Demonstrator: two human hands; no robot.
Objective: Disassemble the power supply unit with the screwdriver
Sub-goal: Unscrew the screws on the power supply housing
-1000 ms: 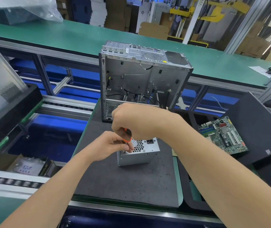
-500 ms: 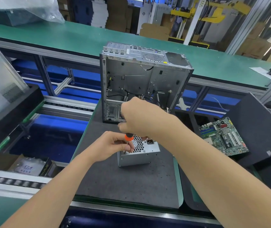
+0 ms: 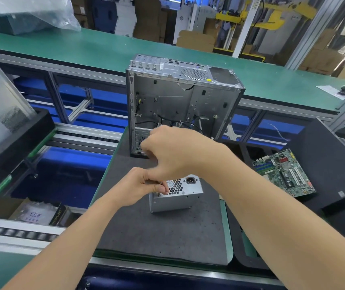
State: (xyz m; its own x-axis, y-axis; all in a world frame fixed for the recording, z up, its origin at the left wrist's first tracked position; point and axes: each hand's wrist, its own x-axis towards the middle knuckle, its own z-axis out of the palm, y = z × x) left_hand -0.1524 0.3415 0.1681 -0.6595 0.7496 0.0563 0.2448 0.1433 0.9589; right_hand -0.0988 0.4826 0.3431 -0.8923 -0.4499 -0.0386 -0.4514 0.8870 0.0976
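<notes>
The left hand (image 3: 140,185) reaches in from the lower left, its fingers curled and its fingertips pinched together at the top left corner of the power supply unit (image 3: 177,195). A short piece of thin metal shaft, all that shows of the screwdriver (image 3: 159,192), stands upright under those fingertips, against the unit's corner. The unit is a small silver box resting on the grey mat (image 3: 157,233), its honeycomb vent and black power socket facing up.

Directly above the left fingertips, the right hand (image 3: 173,151) comes across from the lower right. Its fingers are curled down into a fist and its back is turned to the camera. The tool's handle lies hidden beneath it, so the grip itself cannot be seen. This hand and its forearm cover the unit's far right edge and the lower part of what stands behind.

Behind the hands, an open computer case (image 3: 180,101) stands upright on the far end of the same mat, with black cables hanging loose inside. To the right, well apart from the unit, a green motherboard (image 3: 284,172) lies tilted on a black foam tray (image 3: 335,164). At the left, another black tray (image 3: 16,147) sits by a roller track. Farther back runs a long green bench (image 3: 83,47), with a clear plastic bag (image 3: 27,11) over something dark at its left end.
</notes>
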